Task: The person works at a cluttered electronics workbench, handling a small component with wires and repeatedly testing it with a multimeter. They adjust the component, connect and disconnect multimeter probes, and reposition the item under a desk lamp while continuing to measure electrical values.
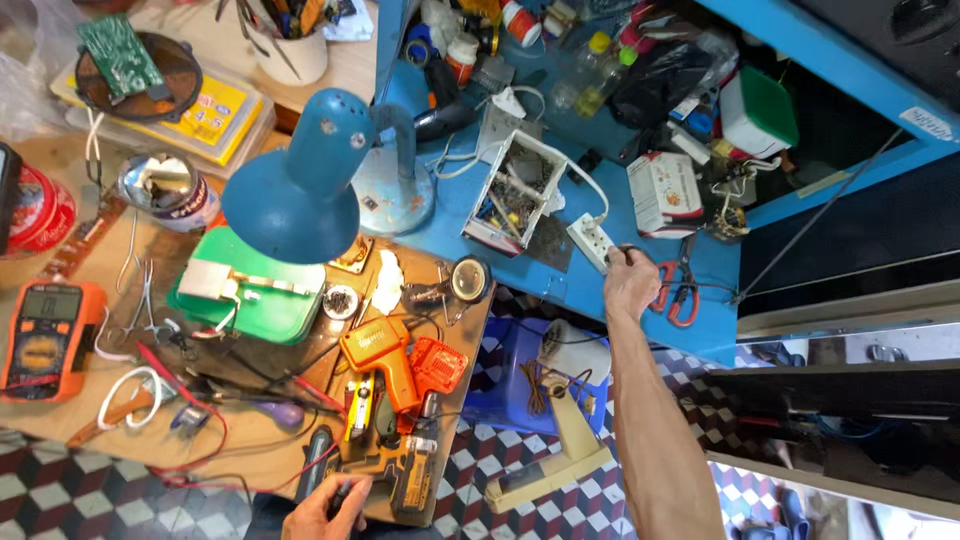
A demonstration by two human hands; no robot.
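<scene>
**Two hands spread across a crowded repair bench**

Nearest the camera, at about seven o'clock in the view, the left hand (325, 510) is laid on the front edge of the wooden bench (60, 420), its fingers curled around a dark, slim tool (318, 462) that lies pointing away from the body; how tightly it is gripped cannot be told. Just beside it, at its two o'clock, an orange hand tool (385, 360) and a dark cordless tool (410, 480) are lying flat, seemingly kept within easy reach. An orange multimeter (40, 340) is set at nine o'clock, face up so its screen can be read, with red leads trailing over the wood.

Further out, a blue desk lamp (300, 190) is bent low over a green box (250, 295), presumably to light it.

Furthest, at two o'clock, the right hand (632, 282) is stretched at full arm's length to the blue shelf (560, 290). Its fingers are closed on something dark at the end of a white power strip (592, 240), likely a plug, though that is hidden by the hand. Red-handled pliers (678, 295) lie just beside it, and an open white box of parts (515, 190) stands behind.
</scene>
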